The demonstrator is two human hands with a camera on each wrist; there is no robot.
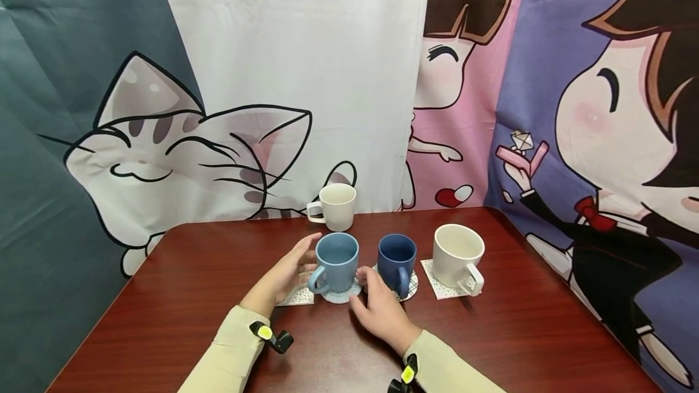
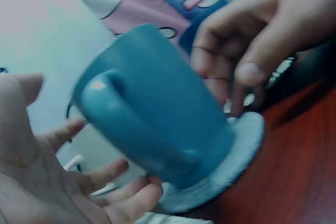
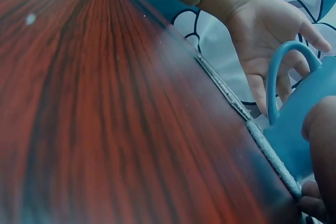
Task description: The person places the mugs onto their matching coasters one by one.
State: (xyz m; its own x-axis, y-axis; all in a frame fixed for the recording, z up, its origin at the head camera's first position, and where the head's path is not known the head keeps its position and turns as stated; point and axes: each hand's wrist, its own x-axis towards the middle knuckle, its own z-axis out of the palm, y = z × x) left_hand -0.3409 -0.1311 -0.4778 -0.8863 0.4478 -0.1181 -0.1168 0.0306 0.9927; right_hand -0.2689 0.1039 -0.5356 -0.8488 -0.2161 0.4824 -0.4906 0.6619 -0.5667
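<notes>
A light blue mug point(image 1: 337, 262) stands upright on a round pale coaster point(image 1: 340, 297), its handle toward the left hand. My left hand point(image 1: 284, 275) is spread at the mug's left side, above a patterned square coaster point(image 1: 300, 297); in the left wrist view the fingers of this hand point(image 2: 68, 177) are apart and hold nothing. On the mug's other side is my right hand point(image 1: 382, 314), its loosely bent fingers low beside the mug point(image 2: 157, 98) and the coaster's edge point(image 2: 247, 135). Whether those fingertips touch either one cannot be told.
Right of the light blue mug, a dark blue mug point(image 1: 396, 259) stands on a round checked coaster point(image 1: 413, 287). A ribbed white mug point(image 1: 455, 253) sits on a square coaster point(image 1: 437, 284) farther right. Another white mug point(image 1: 338, 208) stands near the back edge of the reddish-brown table point(image 1: 218, 259).
</notes>
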